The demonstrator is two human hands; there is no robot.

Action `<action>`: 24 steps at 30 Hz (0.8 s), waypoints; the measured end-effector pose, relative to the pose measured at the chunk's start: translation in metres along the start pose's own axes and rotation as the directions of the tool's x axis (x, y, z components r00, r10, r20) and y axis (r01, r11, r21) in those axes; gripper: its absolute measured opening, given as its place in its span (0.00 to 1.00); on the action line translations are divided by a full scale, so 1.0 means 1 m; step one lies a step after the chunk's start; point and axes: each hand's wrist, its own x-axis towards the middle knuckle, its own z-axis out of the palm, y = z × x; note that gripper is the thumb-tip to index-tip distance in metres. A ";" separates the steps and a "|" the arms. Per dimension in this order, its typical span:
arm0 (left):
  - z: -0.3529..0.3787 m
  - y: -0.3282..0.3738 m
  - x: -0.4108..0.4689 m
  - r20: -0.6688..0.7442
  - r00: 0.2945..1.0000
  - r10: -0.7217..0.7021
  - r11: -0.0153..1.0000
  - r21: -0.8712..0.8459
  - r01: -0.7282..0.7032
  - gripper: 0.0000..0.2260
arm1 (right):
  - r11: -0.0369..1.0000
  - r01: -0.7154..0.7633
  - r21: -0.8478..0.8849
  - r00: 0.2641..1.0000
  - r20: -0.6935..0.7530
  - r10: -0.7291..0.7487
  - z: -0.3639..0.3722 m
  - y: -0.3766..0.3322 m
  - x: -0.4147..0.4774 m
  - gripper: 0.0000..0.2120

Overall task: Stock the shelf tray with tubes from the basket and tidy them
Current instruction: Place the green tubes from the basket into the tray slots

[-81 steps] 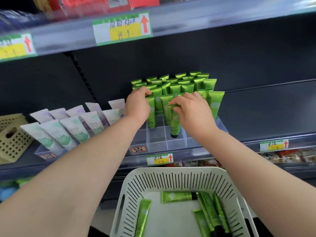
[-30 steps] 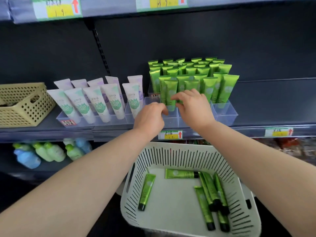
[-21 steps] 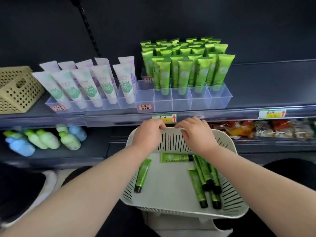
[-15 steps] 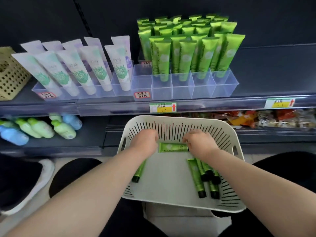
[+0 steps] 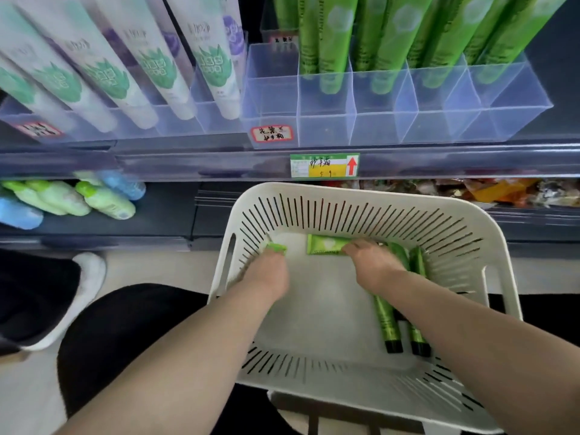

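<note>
The white slotted basket (image 5: pixel 345 200) sits in front of me below the shelf. My left hand (image 5: pixel 268 273) is inside it at the left and grips a green tube (image 5: pixel 276 248), of which only the crimped end shows past my fingers. At the basket's back lies a crosswise green tube (image 5: pixel 324 244), and my right hand (image 5: pixel 372 265) pinches its right end. More green tubes (image 5: pixel 387 321) lie lengthwise under my right forearm. The clear divided shelf tray (image 5: pixel 326 127) above holds several upright green tubes (image 5: pixel 332 42); its front cells and left cell hold nothing.
White tubes with green and purple prints (image 5: pixel 157 70) fill a second clear tray on the left. A price label (image 5: pixel 324 165) is on the shelf edge. Blue and green bottles (image 5: pixel 103 200) lie on the lower shelf, and snack packets (image 5: pixel 502 191) at its right.
Both hands left the tray's tubes and came down into the basket. The left now grips the left tube, the right holds the crosswise one. The view tilted down and closer.
</note>
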 end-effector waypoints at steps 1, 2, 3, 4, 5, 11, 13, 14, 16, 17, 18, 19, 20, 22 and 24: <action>0.004 -0.001 0.002 -0.005 1.000 0.001 1.000 0.010 -0.001 0.18 | 0.999 0.008 -0.031 1.000 0.005 -0.008 0.004 0.000 0.001 0.29; 0.007 -0.002 0.004 -0.010 1.000 0.002 1.000 0.024 -0.001 0.18 | 0.998 0.015 -0.066 1.000 -0.003 -0.015 0.007 0.000 0.002 0.30; 0.010 -0.003 0.006 -0.015 1.000 0.002 0.999 0.036 -0.002 0.19 | 0.995 0.013 -0.098 1.000 -0.020 -0.015 0.010 0.000 0.002 0.31; 0.012 -0.003 0.008 -0.021 1.000 0.000 0.999 0.040 0.001 0.19 | 0.993 -0.003 -0.121 0.999 -0.035 -0.002 0.012 0.000 0.002 0.32; 0.013 -0.003 0.009 -0.024 1.000 -0.002 0.999 0.042 0.003 0.19 | 0.990 -0.027 -0.139 0.999 -0.035 0.022 0.014 0.000 0.003 0.32; 0.019 -0.002 0.014 -0.038 0.999 -0.005 0.998 0.056 0.007 0.18 | 0.961 0.004 -0.276 1.000 0.030 0.004 0.028 -0.010 -0.004 0.15; 0.022 -0.001 0.014 -0.050 0.999 0.022 0.996 0.090 -0.017 0.17 | 0.960 0.021 -0.278 1.000 0.016 -0.017 0.030 -0.016 -0.006 0.14; 0.023 0.000 0.014 -0.054 0.998 0.028 0.995 0.099 -0.022 0.17 | 0.961 0.020 -0.276 1.000 0.013 -0.017 0.030 -0.018 -0.005 0.14; 0.023 0.001 0.013 -0.052 0.998 0.029 0.995 0.101 -0.023 0.17 | 0.971 -0.016 -0.240 0.998 0.053 0.030 0.024 -0.023 -0.002 0.15; 0.023 0.001 0.013 -0.049 0.998 0.030 0.995 0.097 -0.025 0.17 | 0.978 -0.056 -0.200 0.992 0.103 0.078 0.021 -0.025 -0.001 0.15; 0.023 0.000 0.014 -0.046 0.998 0.032 0.995 0.092 -0.028 0.17 | 0.983 -0.106 -0.148 0.979 0.156 0.129 0.019 -0.027 0.001 0.16; 0.023 0.000 0.014 -0.046 0.998 0.036 0.996 0.088 -0.032 0.17 | 0.983 -0.152 -0.107 0.966 0.193 0.171 0.017 -0.030 0.002 0.16; 0.024 -0.001 0.014 -0.048 0.998 0.040 0.995 0.090 -0.036 0.18 | 0.980 -0.180 -0.082 0.961 0.197 0.193 0.017 -0.032 0.004 0.17; 0.026 0.000 0.015 -0.059 0.997 0.043 0.995 0.095 -0.037 0.18 | 0.981 -0.189 -0.054 0.971 0.138 0.195 0.018 -0.035 0.009 0.21; 0.028 0.002 0.016 -0.051 0.998 0.022 0.998 0.059 -0.019 0.18 | 0.987 -0.157 0.044 0.985 0.075 0.153 0.020 -0.037 0.013 0.23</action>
